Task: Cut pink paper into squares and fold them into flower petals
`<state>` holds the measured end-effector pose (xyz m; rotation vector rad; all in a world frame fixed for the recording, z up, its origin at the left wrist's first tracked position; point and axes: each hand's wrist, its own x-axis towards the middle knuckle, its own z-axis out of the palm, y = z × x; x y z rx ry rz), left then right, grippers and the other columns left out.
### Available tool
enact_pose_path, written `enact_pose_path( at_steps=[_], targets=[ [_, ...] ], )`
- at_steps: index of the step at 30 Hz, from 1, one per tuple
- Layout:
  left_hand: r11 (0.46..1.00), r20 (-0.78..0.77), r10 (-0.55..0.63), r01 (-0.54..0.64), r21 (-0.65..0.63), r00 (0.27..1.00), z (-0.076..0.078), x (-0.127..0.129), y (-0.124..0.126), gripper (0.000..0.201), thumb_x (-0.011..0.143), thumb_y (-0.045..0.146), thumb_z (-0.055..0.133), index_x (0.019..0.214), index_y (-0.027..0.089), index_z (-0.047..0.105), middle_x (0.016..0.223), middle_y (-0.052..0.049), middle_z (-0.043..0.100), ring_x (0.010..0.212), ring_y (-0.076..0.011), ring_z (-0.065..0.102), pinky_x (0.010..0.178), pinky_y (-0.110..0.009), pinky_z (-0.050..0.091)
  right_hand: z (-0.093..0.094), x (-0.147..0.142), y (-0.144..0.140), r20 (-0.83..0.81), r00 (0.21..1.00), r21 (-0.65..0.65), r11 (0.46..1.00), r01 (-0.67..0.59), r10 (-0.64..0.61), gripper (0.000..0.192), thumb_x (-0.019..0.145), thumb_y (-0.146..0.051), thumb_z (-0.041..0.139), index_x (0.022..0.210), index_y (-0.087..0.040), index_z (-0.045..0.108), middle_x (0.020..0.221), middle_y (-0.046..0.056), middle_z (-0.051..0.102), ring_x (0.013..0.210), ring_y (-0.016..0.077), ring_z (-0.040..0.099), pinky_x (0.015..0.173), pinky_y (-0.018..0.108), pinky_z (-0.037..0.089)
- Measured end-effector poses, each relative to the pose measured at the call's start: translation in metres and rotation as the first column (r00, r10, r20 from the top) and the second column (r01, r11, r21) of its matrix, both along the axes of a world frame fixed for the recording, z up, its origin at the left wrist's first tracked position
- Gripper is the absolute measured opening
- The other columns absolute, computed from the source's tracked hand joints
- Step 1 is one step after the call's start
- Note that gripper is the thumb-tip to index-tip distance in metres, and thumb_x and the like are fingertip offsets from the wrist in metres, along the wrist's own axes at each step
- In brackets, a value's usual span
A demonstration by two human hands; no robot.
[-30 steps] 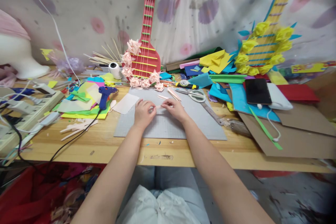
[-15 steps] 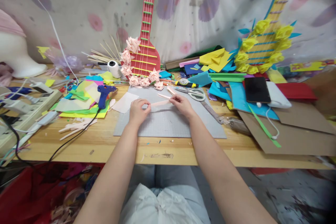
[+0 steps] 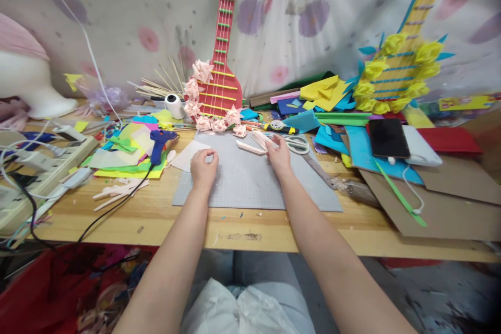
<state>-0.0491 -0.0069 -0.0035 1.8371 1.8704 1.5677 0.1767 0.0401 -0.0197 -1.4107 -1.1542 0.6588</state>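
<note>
Your right hand (image 3: 278, 152) rests its fingers on a small pile of pale pink paper strips (image 3: 254, 144), thin and flat, lying near the far edge of the grey cutting mat (image 3: 250, 182); whether you pinch one, I cannot tell. Your left hand (image 3: 203, 166) is loosely curled over the mat's left part, holding nothing visible. The mat sits mid-desk on a wooden desk (image 3: 156, 214) crowded with coloured paper, scissors (image 3: 294, 142) and a blue glue gun (image 3: 158, 142).
</note>
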Motion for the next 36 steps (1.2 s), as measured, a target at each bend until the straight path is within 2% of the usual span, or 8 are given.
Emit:
enact_pose_path(
  at_steps=[7,14,22,24,26,31,34,36],
  targets=[
    [0.999,-0.012,-0.005,0.006,0.035,1.0,0.002,0.002,-0.001,0.009,0.073,0.024,0.051,0.071,0.02,0.059,0.077,-0.003,0.063,0.08,-0.0175,0.057,0.08,-0.033,0.043,0.003,0.006,-0.006,0.053,0.997,0.044,0.998,0.053,-0.055,0.032,0.074,-0.04,0.046,0.093,-0.015,0.055,0.08,0.006,0.058,0.062,0.013,0.05,0.056,0.025,0.042],
    [0.996,0.024,0.028,-0.03,0.086,0.999,0.007,0.003,-0.001,0.01,0.077,0.026,0.049,0.075,0.019,0.056,0.077,-0.003,0.059,0.079,-0.0168,0.055,0.077,-0.032,0.043,0.008,0.005,-0.008,0.048,0.997,0.108,0.993,0.051,-0.057,0.034,0.078,-0.041,0.039,0.093,-0.016,0.056,0.069,0.003,0.056,0.062,0.0144,0.05,0.057,0.026,0.042],
    [0.99,0.111,-0.077,0.063,0.123,0.991,0.042,0.026,0.026,0.013,0.078,0.019,0.045,0.087,0.019,0.054,0.087,-0.005,0.056,0.079,-0.0134,0.054,0.072,-0.027,0.047,0.057,0.03,0.003,0.246,0.969,0.102,0.994,-0.047,0.021,0.029,0.077,-0.04,0.047,0.085,-0.016,0.061,0.068,0.003,0.061,0.061,0.016,0.053,0.058,0.028,0.041],
    [0.987,0.134,-0.148,0.137,0.089,0.98,0.05,0.039,0.04,0.014,0.076,0.018,0.047,0.088,0.019,0.054,0.09,-0.005,0.054,0.074,-0.0118,0.054,0.068,-0.026,0.048,0.072,0.047,0.013,0.442,0.897,0.141,0.987,-0.077,0.007,0.027,0.079,-0.036,0.045,0.086,-0.017,0.063,0.078,0.006,0.064,0.07,0.0184,0.054,0.065,0.031,0.042],
    [0.965,0.155,-0.264,0.259,0.048,0.952,0.058,0.057,0.054,0.016,0.074,0.017,0.049,0.089,0.018,0.054,0.094,-0.006,0.053,0.07,-0.0104,0.054,0.066,-0.026,0.049,0.084,0.068,0.031,0.664,0.748,0.168,0.978,-0.124,-0.019,0.025,0.079,-0.03,0.045,0.088,-0.018,0.065,0.087,0.007,0.065,0.084,0.0218,0.054,0.076,0.035,0.041],
    [0.843,0.325,-0.441,0.51,-0.169,0.837,0.069,0.117,0.093,0.018,0.068,0.01,0.051,0.084,0.016,0.056,0.093,-0.008,0.056,0.076,-0.0136,0.057,0.071,-0.03,0.049,0.089,0.112,0.085,0.941,0.328,-0.027,0.985,-0.171,0.083,0.026,0.077,-0.02,0.049,0.097,-0.015,0.065,0.105,0.01,0.063,0.1,0.0238,0.051,0.089,0.037,0.035],
    [0.737,0.577,-0.421,0.635,-0.231,0.699,0.074,0.152,0.117,0.014,0.068,0.014,0.055,0.082,0.016,0.054,0.086,-0.006,0.059,0.077,-0.0143,0.058,0.072,-0.031,0.049,0.084,0.124,0.098,0.976,0.141,-0.148,0.983,-0.113,0.163,0.029,0.079,-0.024,0.049,0.103,-0.013,0.063,0.108,0.013,0.062,0.1,0.0253,0.053,0.085,0.036,0.035],
    [0.638,0.754,-0.355,0.733,-0.237,0.552,0.077,0.169,0.133,0.006,0.07,0.014,0.054,0.076,0.016,0.053,0.075,-0.004,0.058,0.072,-0.0126,0.058,0.07,-0.028,0.05,0.081,0.126,0.097,0.971,0.066,-0.228,0.972,-0.053,0.231,0.028,0.083,-0.027,0.045,0.099,-0.015,0.064,0.098,0.013,0.065,0.091,0.0247,0.057,0.079,0.035,0.037]
  ],
)
